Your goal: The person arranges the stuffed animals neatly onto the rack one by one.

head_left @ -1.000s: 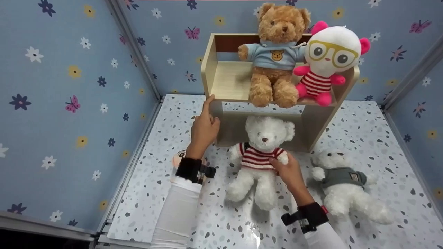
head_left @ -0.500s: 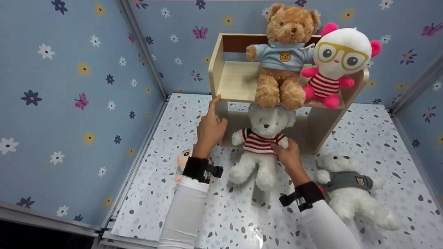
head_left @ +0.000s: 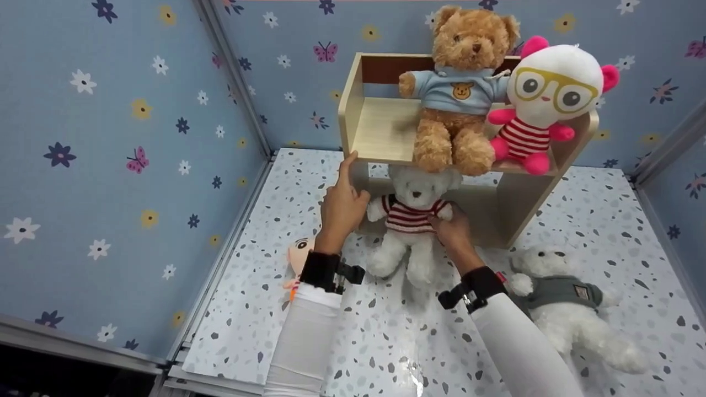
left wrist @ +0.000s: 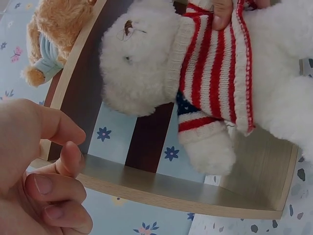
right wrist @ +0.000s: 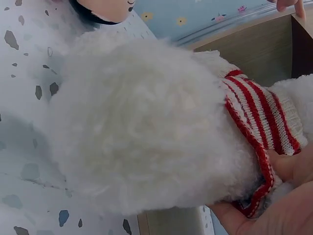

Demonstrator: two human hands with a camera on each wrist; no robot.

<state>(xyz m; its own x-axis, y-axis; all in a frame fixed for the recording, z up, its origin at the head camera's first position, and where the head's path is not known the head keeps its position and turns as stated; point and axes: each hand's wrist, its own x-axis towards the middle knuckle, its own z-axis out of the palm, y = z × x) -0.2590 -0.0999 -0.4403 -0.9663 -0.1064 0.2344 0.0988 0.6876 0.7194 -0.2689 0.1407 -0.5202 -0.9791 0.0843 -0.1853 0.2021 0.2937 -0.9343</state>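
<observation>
A white teddy bear (head_left: pixel 413 237) in a red-and-white striped sweater is held upright in front of the lower compartment of a wooden shelf (head_left: pixel 380 127). My right hand (head_left: pixel 455 229) grips its sweater and side, thumb in front, as the right wrist view shows. The bear's head overlaps the lower opening, its ears just beneath the upper board. My left hand (head_left: pixel 343 212) has its index finger straight against the shelf's left front edge, with the other fingers loosely curled beside the side panel in the left wrist view.
On the upper shelf sit a brown teddy bear (head_left: pixel 463 99) in a blue hoodie and a pink-and-white panda doll (head_left: pixel 546 105). A white plush in a grey shirt (head_left: pixel 568 298) lies at the right. Behind my left wrist lies a partly hidden doll (head_left: pixel 298 256).
My right hand has moved the white teddy bear away from me, up toward the shelf's lower compartment. My left index finger stays at the shelf edge. The head view has shifted slightly.
</observation>
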